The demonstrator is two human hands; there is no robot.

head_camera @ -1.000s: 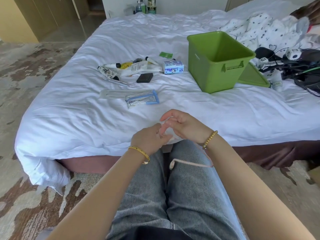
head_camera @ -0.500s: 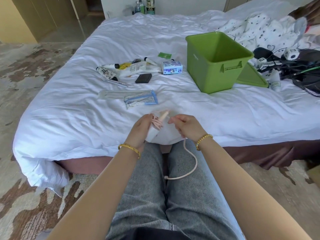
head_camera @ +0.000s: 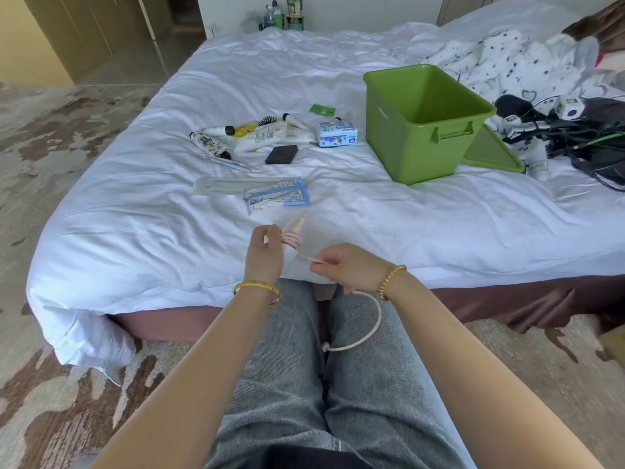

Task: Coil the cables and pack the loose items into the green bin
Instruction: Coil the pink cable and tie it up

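While the left hand (head_camera: 264, 249) is gripping the coiled turns of a pink cable (head_camera: 368, 330), the right hand (head_camera: 345, 269) is pinching its slack near the bed (head_camera: 372, 225) edge; the green bin (head_camera: 419, 137) is standing far right.

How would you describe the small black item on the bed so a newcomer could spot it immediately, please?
Start at the green bin on the white bed, then look left to the cluster of loose toiletries. The small black item lies flat at the cluster's near edge, just in front of the blue-and-white packet. It is the only solid black, flat rectangular piece among pale tubes and wrappers.
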